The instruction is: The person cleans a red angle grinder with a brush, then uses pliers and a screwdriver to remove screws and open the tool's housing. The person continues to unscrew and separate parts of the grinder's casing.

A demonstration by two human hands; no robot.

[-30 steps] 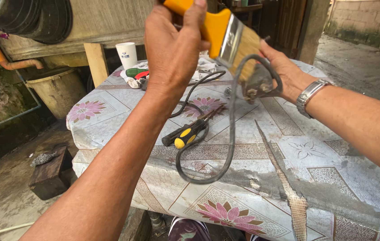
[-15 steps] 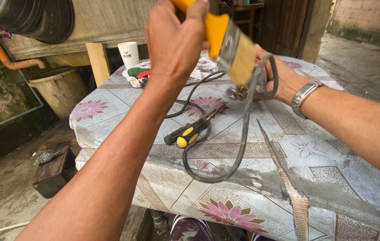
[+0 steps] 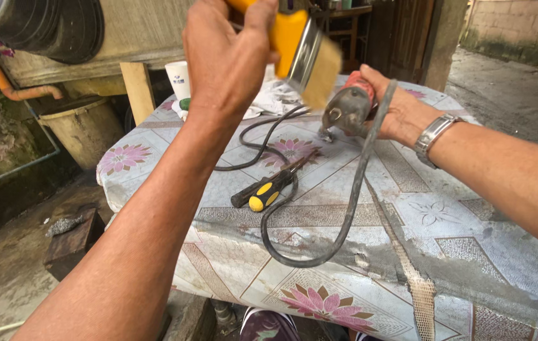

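Yellow-handled paintbrush (image 3: 300,47) clenched in left hand (image 3: 228,53), top centre of frame, bristles hovering just above red power tool (image 3: 348,107). Right hand (image 3: 401,113) wrapped around that tool, upper right of centre, over floral tablecloth (image 3: 471,233). Likely mid-brushing dust off; next, steady strokes. Grey cable (image 3: 345,215) looping down-frame beside screwdrivers (image 3: 269,189).

Left arm: mine, bare, stretched up and forward from the lower left over the table (image 3: 471,252) edge. Left hand (image 3: 228,57): raised above the table, back toward me, fingers curled tight around a handle. Right arm: bare, entering from the right, low over the table. Right hand (image 3: 395,110): at the table's far side, fingers wrapped closed, wristwatch (image 3: 433,136) on the wrist.
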